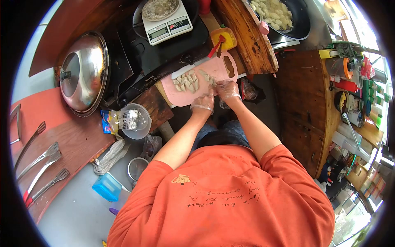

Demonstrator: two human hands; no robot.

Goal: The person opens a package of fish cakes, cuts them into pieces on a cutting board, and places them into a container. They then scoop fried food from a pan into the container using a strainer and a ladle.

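Observation:
Both my hands wear clear plastic gloves over a pink cutting board [181, 98]. My left hand [202, 102] is at the board's near edge, fingers closed toward the pale pieces. Close beside it, my right hand [227, 90] has its fingers drawn together at the right end of a short row of pieces [206, 77]. What sits between the fingertips of either hand is too small to make out. Left of that row lies a cluster of cut, pale dough-like pieces [187, 82]. A white flat strip [182, 71] rests along the board's far edge.
Beyond the board are a kitchen scale [169, 28] and a yellow container [227, 38] with a red-handled tool. A wok [302, 25] of frying pieces stands at upper right. At left are a domed lid [84, 76], a plastic bowl [142, 127] and several metal utensils [43, 158].

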